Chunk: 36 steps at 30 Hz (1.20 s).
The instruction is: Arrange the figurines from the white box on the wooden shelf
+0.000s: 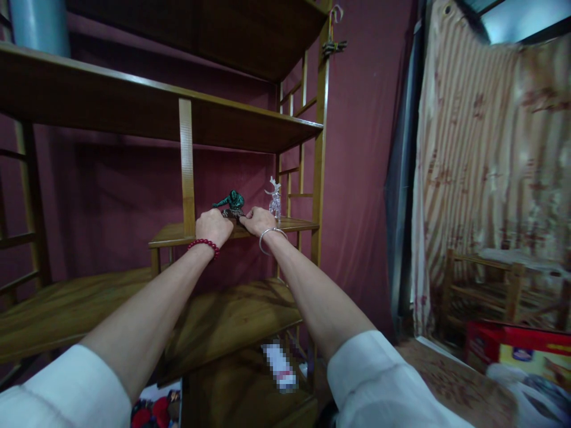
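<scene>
A small dark green figurine (234,201) with one arm stretched to the left stands on the short raised shelf (167,235). My left hand (214,227), with red beads at the wrist, is curled at its left side. From the right, my right hand (259,221), wearing a silver bangle, closes thumb and fingers on the figurine's base. The left fingertips are hidden behind the hand, though the hand looks closed against the base. Just beyond my right hand is a clear glass deer figurine (275,201) with antlers.
The wooden rack's upper shelf (134,83) hangs above my hands, and an upright post (187,166) stands left of the figurine. Below is a wide lower shelf (236,309). A blue cylinder (40,27) sits at upper left. A striped curtain (482,166) and red box (486,345) are at right.
</scene>
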Available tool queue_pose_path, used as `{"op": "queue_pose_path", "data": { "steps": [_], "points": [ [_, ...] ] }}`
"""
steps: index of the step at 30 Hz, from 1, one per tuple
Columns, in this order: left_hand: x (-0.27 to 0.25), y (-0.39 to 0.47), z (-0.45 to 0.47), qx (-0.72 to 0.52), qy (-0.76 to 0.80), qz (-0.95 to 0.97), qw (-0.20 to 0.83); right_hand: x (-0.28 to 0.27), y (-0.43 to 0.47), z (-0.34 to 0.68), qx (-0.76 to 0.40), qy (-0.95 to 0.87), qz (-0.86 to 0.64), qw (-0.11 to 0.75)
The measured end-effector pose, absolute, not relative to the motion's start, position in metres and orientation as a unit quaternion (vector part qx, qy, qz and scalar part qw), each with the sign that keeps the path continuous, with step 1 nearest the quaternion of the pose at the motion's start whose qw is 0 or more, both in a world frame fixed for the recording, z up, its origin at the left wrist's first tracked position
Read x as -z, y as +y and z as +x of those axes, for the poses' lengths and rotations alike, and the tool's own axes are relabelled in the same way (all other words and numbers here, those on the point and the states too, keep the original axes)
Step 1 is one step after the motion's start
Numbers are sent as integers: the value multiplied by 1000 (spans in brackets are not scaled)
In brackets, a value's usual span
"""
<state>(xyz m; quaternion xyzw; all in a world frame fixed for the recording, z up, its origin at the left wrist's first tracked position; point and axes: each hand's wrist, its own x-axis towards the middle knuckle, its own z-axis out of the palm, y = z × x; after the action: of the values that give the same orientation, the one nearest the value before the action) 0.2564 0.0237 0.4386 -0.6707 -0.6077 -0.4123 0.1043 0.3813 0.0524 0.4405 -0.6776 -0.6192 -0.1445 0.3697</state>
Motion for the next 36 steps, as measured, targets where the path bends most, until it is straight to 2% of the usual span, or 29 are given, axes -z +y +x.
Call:
{"op": "queue_pose_path", "data": {
  "steps": [24, 36],
  "points": [
    [-434, 22, 255, 392, -597, -681, 158, -438, 53, 382, 157, -606, -675, 392],
    [-421, 17, 249, 391, -542, -688, 282, -435, 48, 388, 168, -577, -675, 428]
  ]
}}
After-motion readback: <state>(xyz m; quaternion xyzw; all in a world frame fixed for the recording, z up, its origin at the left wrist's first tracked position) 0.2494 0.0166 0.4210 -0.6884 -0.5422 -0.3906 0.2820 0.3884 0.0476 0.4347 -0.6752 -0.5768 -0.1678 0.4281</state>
